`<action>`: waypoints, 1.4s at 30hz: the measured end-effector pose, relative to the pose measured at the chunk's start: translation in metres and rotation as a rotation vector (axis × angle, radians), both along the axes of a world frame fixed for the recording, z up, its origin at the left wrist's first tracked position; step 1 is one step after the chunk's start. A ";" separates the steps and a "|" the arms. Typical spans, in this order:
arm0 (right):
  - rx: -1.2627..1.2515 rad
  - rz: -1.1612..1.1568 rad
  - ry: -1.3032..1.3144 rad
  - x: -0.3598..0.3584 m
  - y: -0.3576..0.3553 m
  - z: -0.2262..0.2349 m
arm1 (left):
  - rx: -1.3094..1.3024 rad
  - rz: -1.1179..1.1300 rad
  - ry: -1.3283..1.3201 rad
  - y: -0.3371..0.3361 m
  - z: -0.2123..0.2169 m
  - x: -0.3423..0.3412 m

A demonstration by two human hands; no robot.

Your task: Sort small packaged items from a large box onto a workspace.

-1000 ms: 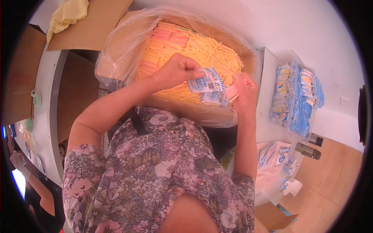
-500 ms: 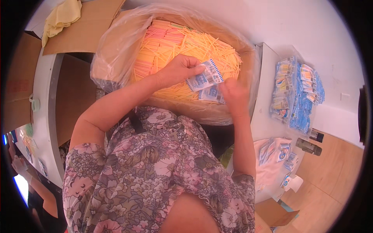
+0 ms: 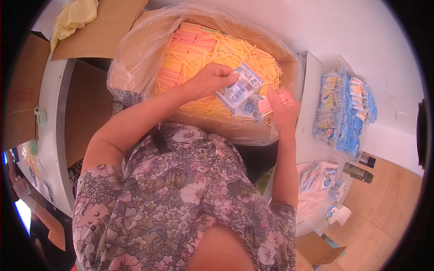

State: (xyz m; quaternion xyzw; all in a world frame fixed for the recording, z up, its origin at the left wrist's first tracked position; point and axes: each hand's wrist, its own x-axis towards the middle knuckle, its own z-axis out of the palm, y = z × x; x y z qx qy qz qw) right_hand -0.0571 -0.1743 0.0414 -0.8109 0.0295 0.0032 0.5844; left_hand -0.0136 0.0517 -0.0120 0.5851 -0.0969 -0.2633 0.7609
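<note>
My left hand [image 3: 209,82] pinches the top of a small clear packet [image 3: 244,85] with blue-and-white striped ends, held above the carton. Just below and overlapping it is a second clear packet [image 3: 249,108] with blue print; what supports it is hard to make out. My right hand [image 3: 285,108] is closed around a small bundle of pink-and-white straw-like sticks [image 3: 265,105], whose far ends meet the second packet. Whether they are inside it I cannot tell. Under both hands lie loose yellow and pink straw-like sticks [image 3: 194,56], filling the carton.
The carton [image 3: 199,118] has a clear plastic liner [image 3: 135,49]. To the right, a clear bin [image 3: 338,72] holds filled blue-striped packets [image 3: 349,131]. Nearer, several packets [image 3: 330,178] lie on a pink cloth [image 3: 309,198]. A co-worker's arm [image 3: 47,221] shows at far left.
My right hand has shifted slightly right, and the stick bundle in it now shows. The packet in my left hand has tilted and moved slightly right.
</note>
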 end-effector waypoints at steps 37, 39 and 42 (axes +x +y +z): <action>-0.017 0.195 0.285 0.046 0.024 0.041 | 0.078 -0.104 -0.273 0.001 0.004 0.000; 0.054 0.207 0.341 0.045 0.024 0.044 | 0.049 -0.098 -0.247 0.001 0.002 0.000; 0.044 0.257 0.364 0.045 0.021 0.039 | 0.005 -0.099 -0.225 0.001 0.001 0.000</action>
